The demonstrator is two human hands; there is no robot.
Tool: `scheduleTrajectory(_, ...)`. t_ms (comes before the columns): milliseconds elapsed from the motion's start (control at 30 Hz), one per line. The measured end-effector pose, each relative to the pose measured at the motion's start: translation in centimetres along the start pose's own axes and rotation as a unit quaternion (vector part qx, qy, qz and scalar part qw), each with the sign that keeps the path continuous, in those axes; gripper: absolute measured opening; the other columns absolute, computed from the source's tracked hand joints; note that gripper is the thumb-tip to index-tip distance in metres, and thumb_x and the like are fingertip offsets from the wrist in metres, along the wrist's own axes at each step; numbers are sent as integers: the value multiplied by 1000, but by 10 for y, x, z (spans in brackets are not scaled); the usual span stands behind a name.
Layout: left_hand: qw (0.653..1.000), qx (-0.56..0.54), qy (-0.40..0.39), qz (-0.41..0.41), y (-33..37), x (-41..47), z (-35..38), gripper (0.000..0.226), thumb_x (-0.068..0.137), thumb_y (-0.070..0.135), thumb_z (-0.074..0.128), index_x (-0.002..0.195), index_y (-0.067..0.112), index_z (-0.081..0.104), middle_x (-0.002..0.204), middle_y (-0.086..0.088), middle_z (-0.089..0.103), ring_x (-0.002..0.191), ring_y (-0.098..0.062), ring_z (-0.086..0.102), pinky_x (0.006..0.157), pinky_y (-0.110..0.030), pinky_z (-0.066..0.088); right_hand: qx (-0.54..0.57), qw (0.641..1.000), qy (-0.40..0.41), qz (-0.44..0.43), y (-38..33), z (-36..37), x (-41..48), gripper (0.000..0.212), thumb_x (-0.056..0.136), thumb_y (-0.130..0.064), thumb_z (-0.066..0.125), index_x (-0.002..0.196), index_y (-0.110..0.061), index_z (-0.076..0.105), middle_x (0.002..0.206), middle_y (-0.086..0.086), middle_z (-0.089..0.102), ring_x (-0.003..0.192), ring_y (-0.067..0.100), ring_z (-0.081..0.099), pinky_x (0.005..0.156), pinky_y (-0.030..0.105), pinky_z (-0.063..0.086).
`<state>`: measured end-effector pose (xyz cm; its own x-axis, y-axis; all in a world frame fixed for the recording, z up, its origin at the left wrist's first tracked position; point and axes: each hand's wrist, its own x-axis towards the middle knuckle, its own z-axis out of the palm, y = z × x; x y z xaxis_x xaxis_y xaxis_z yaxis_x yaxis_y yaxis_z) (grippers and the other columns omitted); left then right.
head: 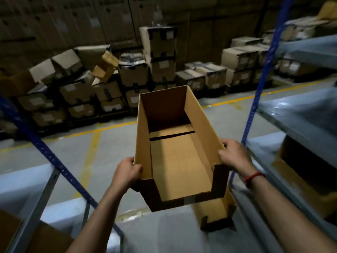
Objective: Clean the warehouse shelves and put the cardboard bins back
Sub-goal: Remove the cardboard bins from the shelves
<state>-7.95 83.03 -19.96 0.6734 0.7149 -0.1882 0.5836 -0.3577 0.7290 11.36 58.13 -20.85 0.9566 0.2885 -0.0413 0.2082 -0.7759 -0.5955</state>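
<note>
Grey floor (113, 148), oblong open-topped cardboard bin (179, 161)

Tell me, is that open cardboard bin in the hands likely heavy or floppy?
Probably light: the cardboard bin is empty. Its thin walls may flex slightly where the left hand and right hand grip them.

There is only one view, from a camera on the person's head. It faces forward and down, with a wide angle that bends straight lines near the edges. The cardboard bin (178, 161) fills the middle, near to the camera. Beyond the bin, the floor (113, 148) and the stacked boxes (135, 75) lie far away. On both sides of the bin, blue shelf posts (256, 99) frame the view.
</note>
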Motion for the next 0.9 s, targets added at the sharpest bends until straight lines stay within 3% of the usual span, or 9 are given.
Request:
scheduleTrajectory(67,1000,-7,-14,19,17,-8,-8,24,83,5,53,101,9,68,79,-14,69,48,-32,68,45,-45,58,6,999,29,15,-2,-24,-16,39,92,-16,54,124,-37,63,89,-4,61,70,16,59,53,24,43)
scheduleTrajectory(200,998,-13,-40,49,45,-27,-19,29,89,7,55,118,10,62,85,-10,67,62,-30,71,48,-41,59,19,996,74,37,-1,-64,-52,38,87,-13,56,115,-34,68,98,2,70,78,25,66,59,30,55)
scheduleTrajectory(333,994,-11,-79,77,72,-50,-24,34,92,7,56,125,7,59,91,-12,65,71,-33,71,55,-45,62,18,994,97,57,6,-102,-91,31,86,-11,57,103,-34,68,89,0,71,70,16,63,45,20,41)
scheduleTrajectory(433,988,-3,-109,110,91,-72,-22,36,91,4,55,127,6,59,95,-14,65,68,-31,70,43,-32,55,13,990,116,74,16,-131,-122,26,80,-10,57,88,-32,69,79,-3,69,74,20,64,56,26,48)
scheduleTrajectory(567,981,-3,-134,139,113,-105,-11,38,93,5,57,131,5,58,92,-8,64,71,-23,68,39,-23,48,16,985,141,98,39,-164,-159,22,81,-11,57,86,-28,70,74,-8,67,73,16,62,53,22,38)
scheduleTrajectory(700,975,-7,-160,157,129,-140,4,40,93,4,58,133,6,56,91,-5,62,78,-26,69,46,-28,54,7,978,174,116,66,-192,-198,24,83,-13,59,92,-30,72,77,-7,68,74,15,63,61,25,45)
scheduleTrajectory(833,967,-10,-177,181,143,-176,22,33,93,4,59,126,6,60,90,-4,61,82,-23,65,66,-35,57,2,971,200,134,95,-217,-236,29,80,-14,62,100,-30,75,86,-5,72,81,18,67,74,31,56)
scheduleTrajectory(900,966,-6,-188,180,149,-190,31,28,93,4,59,121,8,61,91,-8,63,83,-28,67,76,-45,60,-2,970,202,136,109,-226,-253,31,80,-13,63,102,-30,76,84,-7,71,78,16,66,69,28,54)
